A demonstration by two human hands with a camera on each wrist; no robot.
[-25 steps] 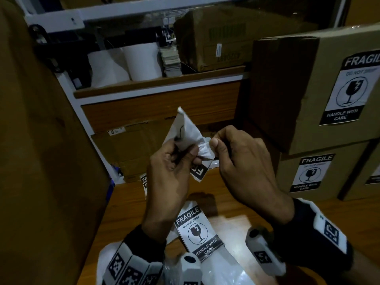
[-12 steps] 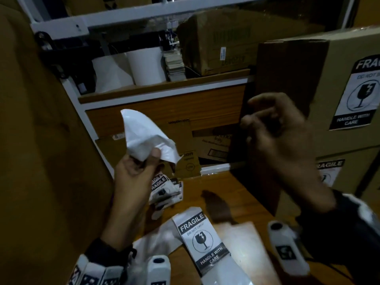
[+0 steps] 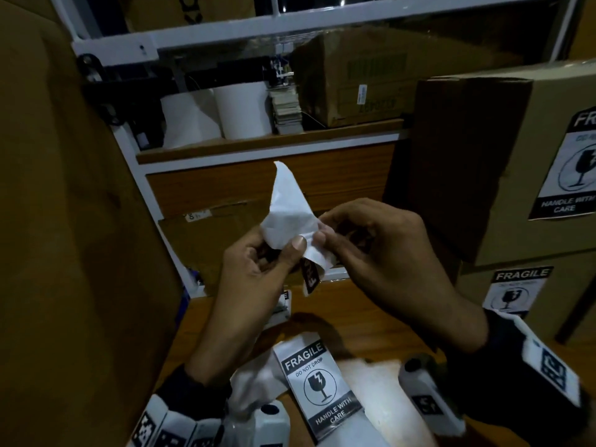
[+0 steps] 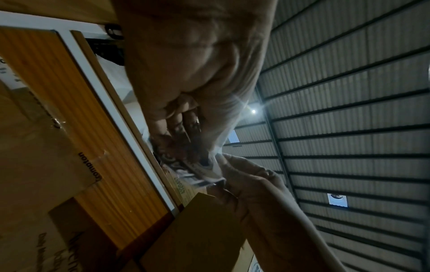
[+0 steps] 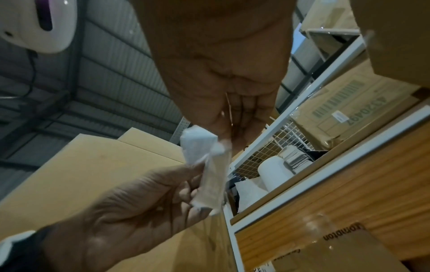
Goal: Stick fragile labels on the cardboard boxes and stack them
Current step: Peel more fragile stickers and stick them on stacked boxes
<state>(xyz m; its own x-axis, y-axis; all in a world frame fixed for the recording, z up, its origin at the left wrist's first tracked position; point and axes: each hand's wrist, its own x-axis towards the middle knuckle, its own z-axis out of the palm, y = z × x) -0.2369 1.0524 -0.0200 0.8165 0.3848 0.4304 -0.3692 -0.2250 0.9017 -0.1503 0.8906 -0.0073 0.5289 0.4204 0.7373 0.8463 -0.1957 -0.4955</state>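
My left hand [image 3: 277, 253] grips a crumpled fragile label [image 3: 292, 217], white backing side up, with a printed corner hanging below. My right hand [image 3: 325, 235] pinches the label's right edge, thumb and forefinger together. In the right wrist view the label [image 5: 206, 162] stands between both hands, with the left hand [image 5: 149, 198] below it. The left wrist view shows the printed sheet [image 4: 197, 167] bunched in the fingers. Another fragile label [image 3: 317, 385] lies flat on the wooden table [image 3: 364, 314]. Two stacked cardboard boxes [image 3: 516, 162] with labels stand at the right.
A large cardboard box [image 3: 64, 237] fills the left side. Behind the table a shelf [image 3: 267, 143] carries white rolls [image 3: 242, 112] and a carton [image 3: 351, 75]. White backing sheets [image 3: 258, 382] and more labels lie on the table near me.
My right hand, which had pulled away to the right half a second ago, has come back to the label and pinches its edge. The left hand moved right with the label.
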